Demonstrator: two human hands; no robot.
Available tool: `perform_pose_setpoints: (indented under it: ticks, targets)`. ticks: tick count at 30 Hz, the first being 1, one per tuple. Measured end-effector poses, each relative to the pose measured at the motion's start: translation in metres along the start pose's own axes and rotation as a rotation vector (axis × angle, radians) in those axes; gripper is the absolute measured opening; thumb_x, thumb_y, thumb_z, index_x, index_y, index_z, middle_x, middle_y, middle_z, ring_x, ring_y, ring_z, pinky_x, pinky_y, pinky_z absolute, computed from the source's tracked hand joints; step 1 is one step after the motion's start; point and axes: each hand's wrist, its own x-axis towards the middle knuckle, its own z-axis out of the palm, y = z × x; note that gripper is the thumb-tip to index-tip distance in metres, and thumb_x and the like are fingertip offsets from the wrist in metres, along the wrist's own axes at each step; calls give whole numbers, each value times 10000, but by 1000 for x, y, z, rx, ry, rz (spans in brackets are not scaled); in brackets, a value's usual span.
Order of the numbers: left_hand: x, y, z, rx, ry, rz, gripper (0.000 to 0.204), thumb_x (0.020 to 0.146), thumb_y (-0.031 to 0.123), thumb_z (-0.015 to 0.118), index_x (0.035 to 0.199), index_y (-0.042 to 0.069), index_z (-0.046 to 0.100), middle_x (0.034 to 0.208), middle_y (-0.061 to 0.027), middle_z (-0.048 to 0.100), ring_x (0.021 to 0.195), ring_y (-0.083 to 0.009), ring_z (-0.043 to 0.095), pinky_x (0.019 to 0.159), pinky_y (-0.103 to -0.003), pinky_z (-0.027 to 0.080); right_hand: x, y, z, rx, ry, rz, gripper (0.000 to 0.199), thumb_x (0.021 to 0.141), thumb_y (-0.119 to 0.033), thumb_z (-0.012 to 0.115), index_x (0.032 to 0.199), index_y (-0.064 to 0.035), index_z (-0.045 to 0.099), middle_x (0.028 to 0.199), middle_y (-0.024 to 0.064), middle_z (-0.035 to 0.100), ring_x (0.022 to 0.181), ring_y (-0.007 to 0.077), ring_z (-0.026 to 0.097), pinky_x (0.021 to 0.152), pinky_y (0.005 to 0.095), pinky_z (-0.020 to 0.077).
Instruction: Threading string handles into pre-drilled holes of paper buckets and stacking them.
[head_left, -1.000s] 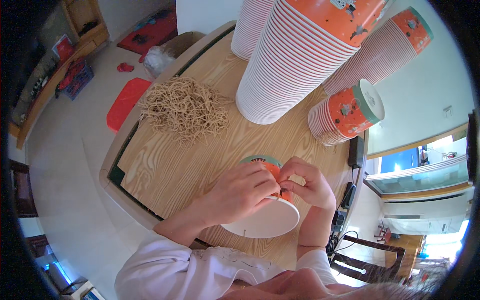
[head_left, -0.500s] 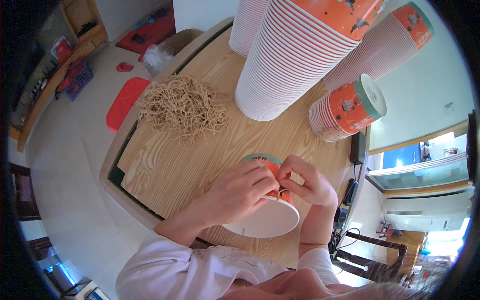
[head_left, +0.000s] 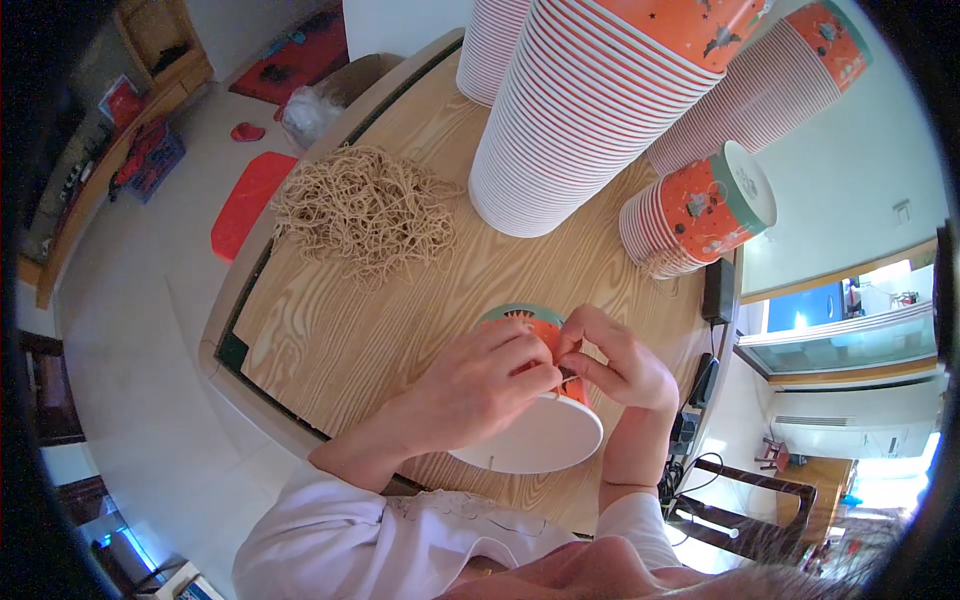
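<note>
An orange paper bucket (head_left: 530, 440) with a green base band lies tilted before me, its white mouth toward me. My left hand (head_left: 490, 380) is closed against the bucket's orange side, fingers curled near the rim. Beside it, my right hand (head_left: 615, 362) pinches a thin tan string at the same side, thumb and forefinger together. A bit of this string shows below the fingertips; the rest is hidden by my hands. Another short string end pokes out at the near part of the rim.
A heap of tan strings (head_left: 365, 215) lies on the wood-grain table (head_left: 330, 350). Behind stands a tall stack of paper buckets (head_left: 590, 120), with other stacks around it. A shorter stack (head_left: 690, 220) has strings on it. A black power adapter (head_left: 717, 292) sits at the right edge.
Both hands stay at the bucket's side with small finger movements. The bucket has shifted very slightly, and the string by the right fingertips lies a little differently.
</note>
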Motion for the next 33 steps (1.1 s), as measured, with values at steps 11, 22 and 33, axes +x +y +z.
perform_pose_setpoints:
  ticks: [11,22,33]
  targets:
    - [-43,-15,-32,62,-112,-759,319,898,253,553,1114,22,591,894,-197,645,843,-365,626,734,-450,493,-10,6,-2,-109,168,510,240,922,-130,554,1121,5,554,822,59,616,724,110,585,655,250,468]
    - [-18,-6,-31,135,111,-434,660,854,305,627,1411,91,346,1305,-202,480,1072,-348,572,841,-428,496,-4,-2,-12,477,395,480,538,1008,-304,373,1485,-134,189,1120,27,590,913,58,566,745,233,475]
    - [117,13,14,-477,196,14,716,943,362,479,1423,-71,172,1421,-280,305,1220,-383,445,992,-414,374,-89,-46,-131,-403,869,-4,808,919,-501,450,1475,-28,104,1549,112,98,1419,238,124,1144,397,117]
